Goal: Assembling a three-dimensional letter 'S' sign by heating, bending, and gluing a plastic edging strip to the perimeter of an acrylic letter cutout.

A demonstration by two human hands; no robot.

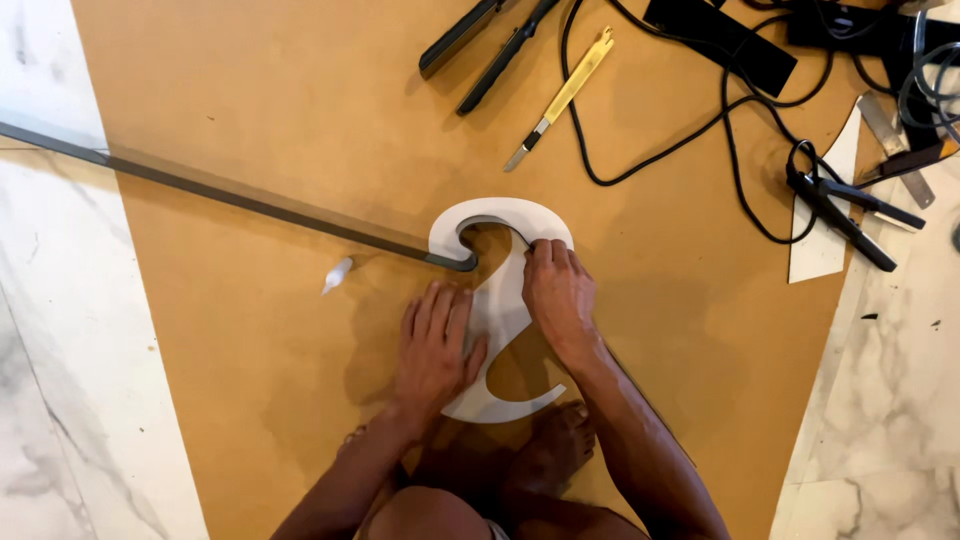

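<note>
The white S-shaped cutout (pixel 500 300) lies flat on the brown board (pixel 250 120), directly ahead of the seated person, its long axis running away from the body, from the lower hook near the bare foot (pixel 555 450) up to the top curl. The left hand (pixel 433 345) rests palm down with fingers spread, pressing on the left edge of the letter's middle band. The right hand (pixel 557 290) sits higher and on the opposite side, its fingertips bunched together on the inner edge of the top curl; whether they pinch the thin metal strip (pixel 250 200) there cannot be told. That strip, dark and narrow, runs in a long straight line from the far left and bends round the inside of the upper curl (it appears to follow the contour closely). The right hand is the nearer to that bend.

The letter looks smooth, matte and rigid, with clean cut edges. The board is a plain fibre sheet laid over pale marbled flooring (pixel 60 400). A small white tube (pixel 337 274) lies just left of the letter. Well apart, at the top, lie a yellow-handled knife (pixel 562 97), black cables (pixel 720 110) and black pliers (pixel 840 205).
</note>
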